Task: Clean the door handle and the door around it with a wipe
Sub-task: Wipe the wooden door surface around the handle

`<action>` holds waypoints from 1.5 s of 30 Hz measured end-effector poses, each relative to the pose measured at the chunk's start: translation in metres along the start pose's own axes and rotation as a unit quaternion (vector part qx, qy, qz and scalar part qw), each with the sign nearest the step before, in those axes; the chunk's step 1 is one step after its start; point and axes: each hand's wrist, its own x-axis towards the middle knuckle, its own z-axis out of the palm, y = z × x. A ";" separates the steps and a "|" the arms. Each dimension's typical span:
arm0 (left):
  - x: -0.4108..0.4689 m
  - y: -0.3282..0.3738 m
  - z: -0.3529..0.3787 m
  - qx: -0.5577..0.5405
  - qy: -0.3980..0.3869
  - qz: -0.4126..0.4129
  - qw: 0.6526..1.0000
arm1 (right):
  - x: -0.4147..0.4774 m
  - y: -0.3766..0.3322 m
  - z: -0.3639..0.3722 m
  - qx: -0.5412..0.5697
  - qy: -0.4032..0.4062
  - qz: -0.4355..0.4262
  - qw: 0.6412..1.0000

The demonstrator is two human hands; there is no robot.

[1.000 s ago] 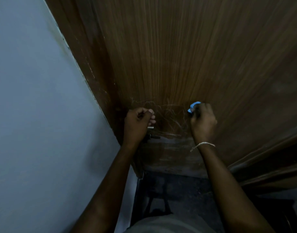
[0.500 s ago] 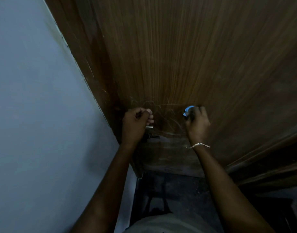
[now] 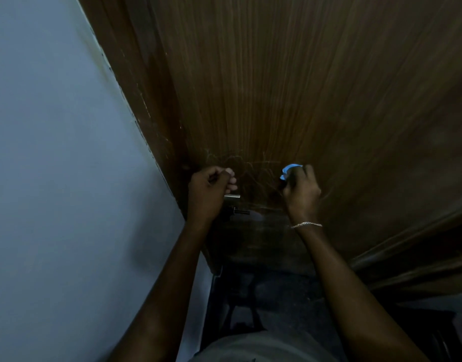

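A brown wooden door [image 3: 303, 87] fills the upper right, with pale scratches near its handle. My left hand [image 3: 209, 194] curls round the metal door handle [image 3: 232, 196]; only a short silver end of it shows below my fingers. A dark key or latch part [image 3: 240, 211] sticks out just under it. My right hand [image 3: 300, 194] grips a blue wipe [image 3: 290, 170] and presses it against the door to the right of the handle. Most of the wipe is hidden by my fingers.
A pale blue-grey wall [image 3: 55, 178] runs along the left, meeting the door frame [image 3: 146, 105]. Dark floor [image 3: 271, 291] shows below the door. A dark wooden edge [image 3: 420, 246] lies at the lower right. The scene is dim.
My right hand with the wipe has slid left across the door toward the handle. My left hand has stayed on the handle.
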 end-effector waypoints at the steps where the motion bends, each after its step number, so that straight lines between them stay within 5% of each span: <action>1: 0.000 0.000 -0.002 -0.004 0.003 0.001 1.000 | -0.001 0.006 -0.004 0.005 0.012 0.020 1.000; 8: -0.002 -0.001 -0.010 -0.006 0.019 0.001 1.000 | 0.031 -0.023 -0.017 0.066 0.133 0.003 0.989; 15: -0.004 -0.003 -0.009 -0.027 0.009 -0.018 0.999 | -0.001 -0.015 0.020 0.022 0.023 -0.046 0.998; 19: -0.003 -0.004 -0.019 -0.026 0.026 -0.019 0.999 | 0.005 0.003 0.011 0.049 0.062 0.024 0.997; 23: -0.002 -0.005 -0.021 -0.017 0.034 -0.018 0.999 | 0.020 -0.026 0.011 0.084 0.099 -0.009 0.991; 31: -0.002 -0.005 -0.018 -0.015 0.027 -0.020 0.999 | -0.003 -0.024 0.031 0.042 0.001 -0.046 0.998; 38: 0.000 -0.005 -0.027 -0.021 0.033 -0.016 0.999 | 0.018 -0.041 0.012 0.069 0.071 -0.030 0.995; 45: 0.000 -0.006 -0.025 -0.017 0.033 -0.022 0.999 | 0.006 -0.061 0.035 0.043 -0.004 -0.096 0.994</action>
